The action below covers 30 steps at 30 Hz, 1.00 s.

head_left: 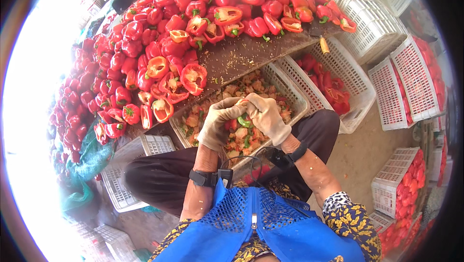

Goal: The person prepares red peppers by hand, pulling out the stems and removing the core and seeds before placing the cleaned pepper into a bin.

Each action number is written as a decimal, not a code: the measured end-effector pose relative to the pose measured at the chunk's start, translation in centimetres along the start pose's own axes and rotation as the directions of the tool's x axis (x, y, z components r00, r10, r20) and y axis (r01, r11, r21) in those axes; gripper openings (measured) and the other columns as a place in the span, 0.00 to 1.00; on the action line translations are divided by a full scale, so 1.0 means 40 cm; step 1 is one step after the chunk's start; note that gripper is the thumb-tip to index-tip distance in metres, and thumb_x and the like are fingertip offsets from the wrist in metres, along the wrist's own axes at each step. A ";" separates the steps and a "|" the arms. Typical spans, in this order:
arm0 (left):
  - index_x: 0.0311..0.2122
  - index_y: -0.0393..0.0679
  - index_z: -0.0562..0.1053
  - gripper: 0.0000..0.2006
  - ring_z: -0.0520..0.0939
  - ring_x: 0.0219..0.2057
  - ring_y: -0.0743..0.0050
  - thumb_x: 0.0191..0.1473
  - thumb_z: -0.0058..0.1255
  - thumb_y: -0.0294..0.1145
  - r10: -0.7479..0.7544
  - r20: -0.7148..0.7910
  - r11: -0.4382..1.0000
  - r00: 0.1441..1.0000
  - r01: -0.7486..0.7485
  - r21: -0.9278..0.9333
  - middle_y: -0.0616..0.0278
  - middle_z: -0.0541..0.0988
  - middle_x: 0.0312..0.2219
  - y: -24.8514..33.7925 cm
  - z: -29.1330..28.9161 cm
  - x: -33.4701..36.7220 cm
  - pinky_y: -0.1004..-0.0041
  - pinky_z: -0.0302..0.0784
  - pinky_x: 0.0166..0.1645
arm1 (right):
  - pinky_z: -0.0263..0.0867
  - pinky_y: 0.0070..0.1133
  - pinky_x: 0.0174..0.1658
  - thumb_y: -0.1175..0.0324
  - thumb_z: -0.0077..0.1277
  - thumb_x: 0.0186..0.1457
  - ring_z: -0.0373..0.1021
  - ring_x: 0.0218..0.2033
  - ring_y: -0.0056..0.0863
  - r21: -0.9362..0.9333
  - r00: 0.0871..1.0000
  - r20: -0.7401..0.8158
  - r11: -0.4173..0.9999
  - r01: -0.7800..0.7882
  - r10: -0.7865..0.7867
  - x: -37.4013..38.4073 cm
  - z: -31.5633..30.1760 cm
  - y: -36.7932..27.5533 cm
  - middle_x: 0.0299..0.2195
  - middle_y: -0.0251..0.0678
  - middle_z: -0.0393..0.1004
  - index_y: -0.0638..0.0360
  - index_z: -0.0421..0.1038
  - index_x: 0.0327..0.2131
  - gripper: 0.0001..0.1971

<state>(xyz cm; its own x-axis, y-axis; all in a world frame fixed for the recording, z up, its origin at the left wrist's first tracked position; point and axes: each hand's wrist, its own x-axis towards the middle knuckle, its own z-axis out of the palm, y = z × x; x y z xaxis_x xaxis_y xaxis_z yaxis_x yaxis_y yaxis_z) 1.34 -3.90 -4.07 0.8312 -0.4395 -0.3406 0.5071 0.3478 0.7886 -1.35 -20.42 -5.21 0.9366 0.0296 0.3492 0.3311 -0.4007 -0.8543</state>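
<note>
Both hands wear off-white work gloves and meet fingertip to fingertip above a white crate (300, 108) of pepper cores, seeds and green stems. My left hand (218, 122) is closed, its fingers bent inward. My right hand (268, 118) is closed against it. A small orange-red piece of pepper (242, 102) shows between the fingertips; most of it is hidden by the gloves. Just below the hands, a green stem piece (244, 122) lies among the scraps. Beyond them, halved red peppers (194, 79) lie cut side up along the table's near edge.
A large heap of red peppers (130, 47) covers much of the brown table (232, 59). On its right edge is a yellow handle (324, 45). A white crate (357, 88) to the right holds red pepper pieces. Stacked crates (369, 25) stand farther right; another crate (157, 143) is at left.
</note>
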 end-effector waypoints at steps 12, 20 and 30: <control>0.56 0.31 0.65 0.30 0.81 0.30 0.73 0.51 0.61 0.34 0.157 0.219 0.863 0.963 -0.026 -0.505 0.56 0.79 0.40 -0.080 -0.066 0.042 0.79 0.77 0.30 | 0.42 0.14 0.18 0.56 0.41 0.66 0.47 0.14 0.09 0.891 0.834 0.433 -0.024 -0.453 0.341 0.027 -0.016 0.028 0.16 0.17 0.54 0.51 0.67 0.28 0.15; 0.53 0.33 0.70 0.23 0.72 0.15 0.83 0.51 0.61 0.26 0.184 -0.532 0.983 0.826 -0.147 0.112 0.60 0.79 0.26 -0.055 -0.097 0.115 0.81 0.64 0.17 | 0.52 0.17 0.16 0.62 0.44 0.64 0.57 0.15 0.15 0.847 0.719 0.218 0.238 -0.476 0.660 0.022 -0.087 0.129 0.22 0.29 0.67 0.57 0.68 0.32 0.10; 0.55 0.43 0.71 0.19 0.73 0.53 0.68 0.63 0.46 0.39 0.574 0.146 0.352 0.806 -0.404 0.844 0.58 0.74 0.53 -0.162 0.097 0.192 0.71 0.65 0.55 | 0.69 0.24 0.48 0.70 0.49 0.57 0.71 0.46 0.33 0.222 0.882 0.142 0.854 -0.470 0.449 -0.004 0.023 0.140 0.44 0.41 0.74 0.61 0.66 0.50 0.17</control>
<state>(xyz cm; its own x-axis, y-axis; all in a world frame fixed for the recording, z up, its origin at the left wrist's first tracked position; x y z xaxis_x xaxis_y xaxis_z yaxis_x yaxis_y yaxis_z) 3.56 -12.74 -9.82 0.9276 -0.2750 0.2529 -0.3495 -0.3993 0.8476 0.47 -21.83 -10.42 0.9912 -0.0239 -0.1298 -0.1320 -0.1526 -0.9794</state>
